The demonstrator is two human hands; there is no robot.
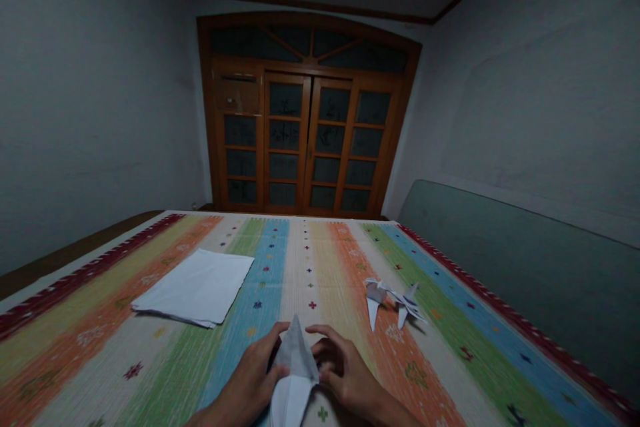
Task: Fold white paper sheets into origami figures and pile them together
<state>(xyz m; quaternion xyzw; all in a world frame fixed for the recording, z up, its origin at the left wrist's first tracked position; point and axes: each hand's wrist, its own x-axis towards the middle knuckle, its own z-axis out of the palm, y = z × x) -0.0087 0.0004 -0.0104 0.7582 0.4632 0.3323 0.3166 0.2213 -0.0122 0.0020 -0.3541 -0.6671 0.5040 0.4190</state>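
Note:
A folded white paper piece (pixel 295 363) with a pointed tip stands up at the bottom centre, its lower end cut off by the frame. My left hand (pixel 250 373) grips its left side with the fingers and thumb. My right hand (pixel 345 370) is cupped close beside its right edge, and I cannot tell whether it holds the paper. A stack of white paper sheets (pixel 195 287) lies to the left on the striped cloth (pixel 310 267). Two folded paper planes (pixel 395 300) lie together to the right of my hands.
The multicoloured striped cloth covers a wide bed or table, with a red patterned border along both sides. A grey-green panel (pixel 520 280) runs along the right side. Beyond the far edge stands a wooden glazed door (pixel 305 140).

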